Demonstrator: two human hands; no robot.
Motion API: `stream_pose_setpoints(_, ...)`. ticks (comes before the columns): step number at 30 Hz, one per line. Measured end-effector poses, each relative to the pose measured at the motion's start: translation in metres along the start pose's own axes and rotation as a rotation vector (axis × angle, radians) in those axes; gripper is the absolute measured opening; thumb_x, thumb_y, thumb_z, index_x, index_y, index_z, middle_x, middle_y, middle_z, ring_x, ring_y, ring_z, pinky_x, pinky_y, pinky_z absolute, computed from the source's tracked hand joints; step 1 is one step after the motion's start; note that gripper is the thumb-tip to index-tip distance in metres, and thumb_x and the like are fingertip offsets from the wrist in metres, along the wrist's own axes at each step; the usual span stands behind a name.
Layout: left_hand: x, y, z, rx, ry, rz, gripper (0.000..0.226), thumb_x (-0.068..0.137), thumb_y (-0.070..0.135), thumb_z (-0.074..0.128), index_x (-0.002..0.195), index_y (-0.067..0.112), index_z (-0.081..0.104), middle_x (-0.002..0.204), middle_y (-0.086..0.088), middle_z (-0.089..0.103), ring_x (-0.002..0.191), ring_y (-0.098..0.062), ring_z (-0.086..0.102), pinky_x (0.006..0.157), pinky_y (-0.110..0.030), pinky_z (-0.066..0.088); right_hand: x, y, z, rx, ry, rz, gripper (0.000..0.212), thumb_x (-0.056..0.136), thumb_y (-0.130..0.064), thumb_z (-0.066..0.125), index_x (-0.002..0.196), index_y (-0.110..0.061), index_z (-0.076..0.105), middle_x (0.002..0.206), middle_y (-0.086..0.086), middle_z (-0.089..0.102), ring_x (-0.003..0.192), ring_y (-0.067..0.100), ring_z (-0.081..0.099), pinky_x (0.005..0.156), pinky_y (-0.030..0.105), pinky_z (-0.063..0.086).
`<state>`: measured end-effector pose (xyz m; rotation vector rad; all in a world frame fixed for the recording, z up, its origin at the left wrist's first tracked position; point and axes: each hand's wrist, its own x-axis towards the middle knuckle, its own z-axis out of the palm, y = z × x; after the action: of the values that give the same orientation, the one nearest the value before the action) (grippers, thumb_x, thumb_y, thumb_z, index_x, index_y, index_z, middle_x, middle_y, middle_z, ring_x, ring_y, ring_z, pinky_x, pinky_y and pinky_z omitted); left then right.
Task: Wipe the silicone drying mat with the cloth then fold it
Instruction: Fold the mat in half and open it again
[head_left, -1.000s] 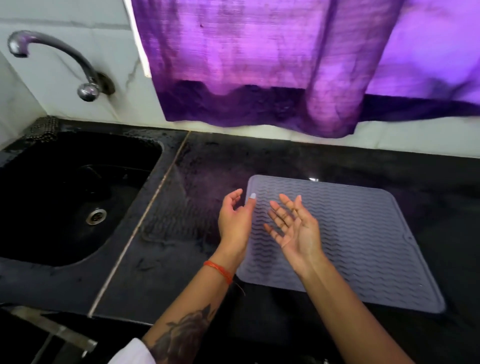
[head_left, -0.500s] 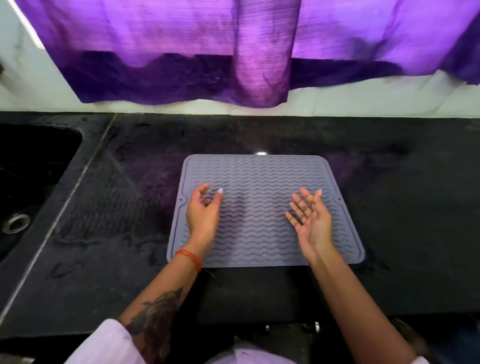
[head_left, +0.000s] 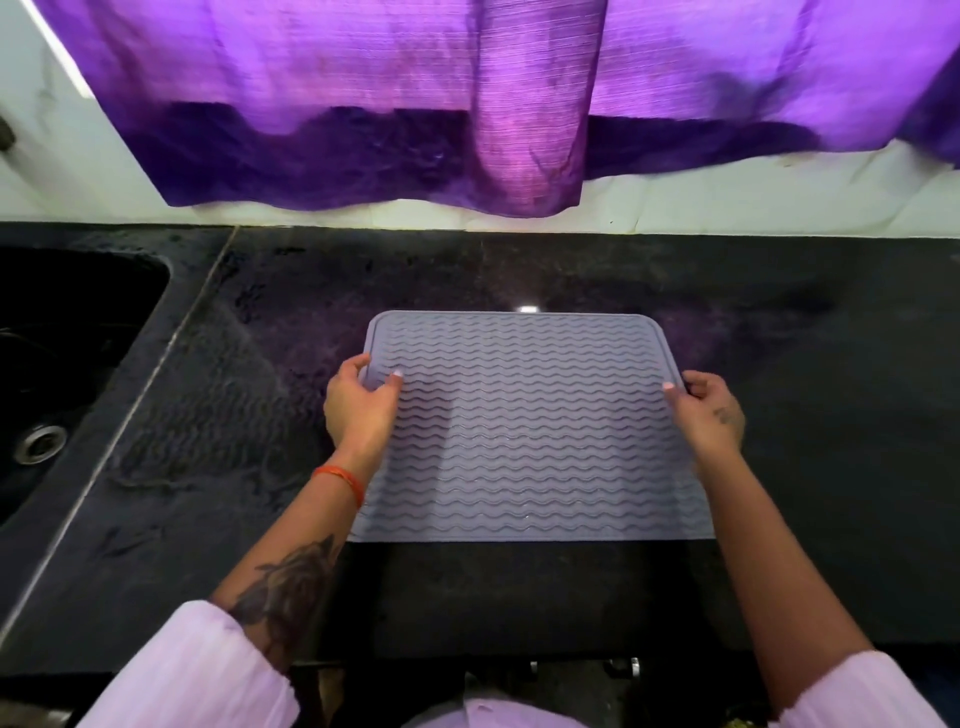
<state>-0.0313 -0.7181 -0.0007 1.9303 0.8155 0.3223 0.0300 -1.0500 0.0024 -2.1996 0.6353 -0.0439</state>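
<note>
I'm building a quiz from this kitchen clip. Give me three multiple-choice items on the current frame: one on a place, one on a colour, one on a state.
1. Where is the sink relative to the mat?
A. left of it
B. right of it
C. under it

2. What colour is the curtain?
A. green
B. purple
C. white

3. What are the hands doing?
A. hanging idle
B. wiping with a cloth
C. gripping the mat's side edges

Answers:
1 A, the basin lies at the frame's left.
2 B, the fabric above the counter is purple.
3 C, the left hand and right hand each pinch one edge.
</note>
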Motion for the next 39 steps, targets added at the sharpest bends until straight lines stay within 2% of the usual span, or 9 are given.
stream_pose_setpoints(3, 0.002, -0.003, -0.003, 0.073, -0.045, -0.032, 0.051, 0.080, 0.027, 0.070, 0.127, 0.013, 0.053, 0.125, -0.011, 0.059, 0.113, -0.031, 0.056, 0.095, -0.045, 0.047, -0.005, -0.003, 0.004, -0.297, -0.009, -0.065, 0.047, 0.085, -0.035, 0.063, 0.127, -0.018, 0.052, 0.128, 0.016, 0.052, 0.118, 0.037, 0.043, 0.098, 0.042, 0.038)
stream_pose_setpoints(8, 0.006, -0.006, -0.009, 0.078, -0.047, -0.057, 0.046, 0.082, 0.017, 0.067, 0.126, 0.011, 0.053, 0.124, -0.012, 0.059, 0.111, -0.030, 0.056, 0.097, -0.040, 0.045, -0.006, -0.015, -0.002, -0.320, -0.049, -0.010, 0.056, 0.083, -0.029, 0.067, 0.132, -0.012, 0.048, 0.131, 0.020, 0.050, 0.119, 0.040, 0.047, 0.096, 0.042, 0.041)
stream_pose_setpoints(11, 0.010, -0.006, -0.016, 0.050, -0.022, -0.124, 0.050, 0.085, 0.014, 0.064, 0.132, 0.009, 0.049, 0.126, -0.011, 0.058, 0.117, -0.028, 0.053, 0.099, -0.034, 0.040, -0.010, -0.030, -0.012, -0.356, -0.071, 0.000, 0.030, 0.086, -0.023, 0.064, 0.113, -0.009, 0.065, 0.115, 0.018, 0.064, 0.103, 0.036, 0.059, 0.078, 0.033, 0.045)
stream_pose_setpoints(14, 0.012, -0.010, -0.020, 0.037, -0.028, -0.186, 0.048, 0.085, 0.013, 0.064, 0.131, 0.007, 0.052, 0.125, -0.012, 0.060, 0.117, -0.027, 0.054, 0.099, -0.033, 0.041, -0.020, -0.050, -0.016, -0.365, -0.066, -0.062, 0.014, 0.082, -0.018, 0.062, 0.092, -0.014, 0.071, 0.099, 0.017, 0.068, 0.087, 0.033, 0.062, 0.074, 0.030, 0.046)
stream_pose_setpoints(18, 0.013, -0.016, -0.023, 0.027, -0.074, -0.179, 0.034, 0.085, 0.017, 0.066, 0.117, 0.008, 0.064, 0.114, -0.011, 0.066, 0.104, -0.026, 0.061, 0.085, -0.030, 0.048, -0.029, -0.073, 0.005, -0.019, -0.143, -0.061, 0.014, 0.071, -0.007, 0.068, 0.061, -0.015, 0.061, 0.067, 0.006, 0.066, 0.060, 0.022, 0.064, 0.062, 0.033, 0.058)
stream_pose_setpoints(25, 0.021, -0.025, -0.032, -0.028, -0.163, -0.170, 0.025, 0.079, 0.023, 0.071, 0.102, 0.014, 0.072, 0.101, -0.006, 0.071, 0.096, -0.023, 0.064, 0.089, -0.036, 0.052, -0.086, -0.124, 0.070, 0.345, -0.583, -0.019, 0.026, 0.080, 0.008, 0.064, 0.098, -0.006, 0.053, 0.068, 0.007, 0.055, 0.044, 0.010, 0.053, 0.038, 0.015, 0.047)
stream_pose_setpoints(30, 0.028, -0.030, -0.037, -0.055, -0.236, -0.142, 0.005, 0.077, 0.026, 0.073, 0.081, 0.026, 0.070, 0.092, -0.005, 0.072, 0.089, -0.022, 0.066, 0.084, -0.039, 0.055, -0.127, -0.143, 0.132, 0.300, -0.698, -0.045, 0.035, 0.081, 0.006, 0.065, 0.113, -0.001, 0.053, 0.068, 0.006, 0.056, 0.046, 0.013, 0.054, 0.045, 0.022, 0.051)
stream_pose_setpoints(34, 0.033, -0.032, -0.040, -0.119, -0.300, -0.167, 0.014, 0.081, 0.026, 0.067, 0.089, 0.016, 0.073, 0.080, -0.008, 0.069, 0.072, -0.020, 0.063, 0.069, -0.034, 0.055, -0.149, -0.150, 0.181, 0.150, -0.681, -0.124, 0.035, 0.080, -0.005, 0.066, 0.114, -0.004, 0.059, 0.065, -0.002, 0.060, 0.062, 0.024, 0.068, 0.071, 0.042, 0.058)
stream_pose_setpoints(39, 0.040, -0.038, -0.041, -0.146, -0.341, -0.185, 0.019, 0.091, 0.017, 0.054, 0.080, 0.019, 0.069, 0.083, -0.013, 0.070, 0.079, -0.030, 0.069, 0.074, -0.041, 0.058, -0.164, -0.144, 0.208, 0.007, -0.547, -0.234, 0.040, 0.077, -0.022, 0.072, 0.115, -0.016, 0.064, 0.093, 0.006, 0.072, 0.082, 0.019, 0.070, 0.076, 0.029, 0.056)
